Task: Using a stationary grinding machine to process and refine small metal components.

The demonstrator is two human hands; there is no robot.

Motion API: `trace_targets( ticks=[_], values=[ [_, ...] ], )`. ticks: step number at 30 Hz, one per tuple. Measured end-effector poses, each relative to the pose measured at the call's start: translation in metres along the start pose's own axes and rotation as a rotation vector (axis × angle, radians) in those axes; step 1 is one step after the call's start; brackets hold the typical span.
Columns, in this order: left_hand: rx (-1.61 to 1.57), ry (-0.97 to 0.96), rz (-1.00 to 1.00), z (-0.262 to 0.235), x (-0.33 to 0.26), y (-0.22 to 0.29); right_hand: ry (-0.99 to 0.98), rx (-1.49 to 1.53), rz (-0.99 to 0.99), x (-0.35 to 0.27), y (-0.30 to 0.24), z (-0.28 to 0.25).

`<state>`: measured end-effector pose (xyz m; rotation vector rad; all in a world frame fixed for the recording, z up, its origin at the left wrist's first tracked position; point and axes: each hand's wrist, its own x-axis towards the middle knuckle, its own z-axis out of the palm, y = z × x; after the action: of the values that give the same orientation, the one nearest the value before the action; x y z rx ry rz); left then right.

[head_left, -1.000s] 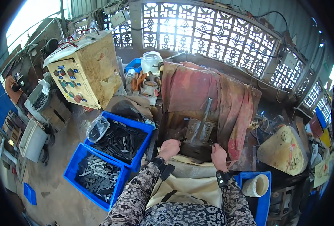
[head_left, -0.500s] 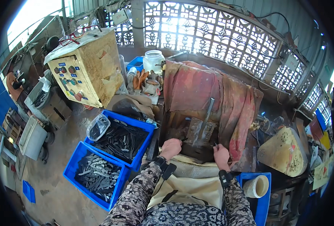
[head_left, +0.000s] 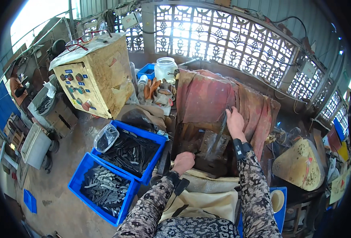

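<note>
My right hand [head_left: 235,125] is raised to the upper end of a slanted grey metal pipe [head_left: 219,137], and its fingers are closed round it. The pipe runs down to a wet, worn block [head_left: 211,144] inside a dark machine recess. My left hand [head_left: 184,162] is at the recess's near left edge, fingers curled together. A small dark tip seems to show beyond them, too small to name. A stained red cloth [head_left: 207,95] drapes over the machine above the recess. Below my hands a pale padded edge [head_left: 211,183] lines the front.
Left stand two blue bins, one with dark flat strips [head_left: 133,152], one with greyer metal pieces [head_left: 106,186]. Beyond is a control box [head_left: 96,71] with knobs. A clear jar [head_left: 165,68] and gloves [head_left: 153,89] lie behind; a pale cup [head_left: 277,200] sits at right. Another person [head_left: 19,89] is far left.
My right hand has moved up and away from the recess's near right side to the pipe's upper end. My left hand stays near the left edge. The whole view has shifted slightly.
</note>
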<state>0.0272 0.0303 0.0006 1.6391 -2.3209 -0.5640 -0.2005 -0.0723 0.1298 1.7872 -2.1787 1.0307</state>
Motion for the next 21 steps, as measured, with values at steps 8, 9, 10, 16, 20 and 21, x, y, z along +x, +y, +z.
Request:
trace_targets(
  ticks=[8,9,10,16,20,21],
  values=[
    [-0.036,0.033,0.007,-0.001,-0.002,-0.001,-0.147,-0.205,-0.098,0.013,-0.008,0.011],
    [-0.037,0.027,0.013,0.000,-0.002,0.000,-0.136,-0.214,-0.122,0.013,-0.007,0.013],
    [-0.034,0.032,0.020,0.001,-0.002,0.000,-0.126,-0.222,-0.145,0.014,-0.004,0.014],
    [0.009,-0.008,0.021,-0.008,0.002,0.006,-0.098,-0.230,-0.153,0.018,-0.002,0.016],
    [0.009,-0.019,0.000,-0.006,0.005,0.006,-0.061,-0.216,-0.153,0.020,0.000,0.021],
    [0.015,-0.012,0.010,-0.005,0.005,0.006,-0.064,-0.214,-0.154,0.018,-0.001,0.021]
  ],
)
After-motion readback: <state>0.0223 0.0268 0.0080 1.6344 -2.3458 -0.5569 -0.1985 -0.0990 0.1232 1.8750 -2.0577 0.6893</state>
